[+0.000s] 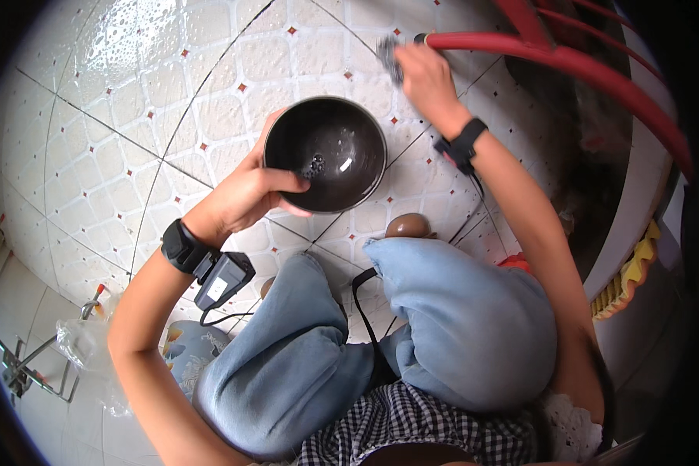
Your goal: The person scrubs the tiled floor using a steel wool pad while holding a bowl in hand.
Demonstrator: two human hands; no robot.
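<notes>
My left hand [256,189] grips a dark round bowl [349,175] by its left side, the thumb inside over the rim. Some bubbly liquid lies at the bottom of the bowl. Up and to the right of it, my right hand [428,76] is closed on a grey scrubber [389,60], which looks like metal wool and is blurred. That hand is close to the dark end of a red tube [489,42]. Both hands are above a white tiled floor [221,116] with small red diamonds.
Wet, shiny floor shows at the upper left. The red tubular frame curves along the upper right. A folding metal rack [20,373] and a clear plastic bag [84,343] are at the lower left. Yellow frilled fabric [629,274] hangs at the right. A black strap [361,297] lies between my knees.
</notes>
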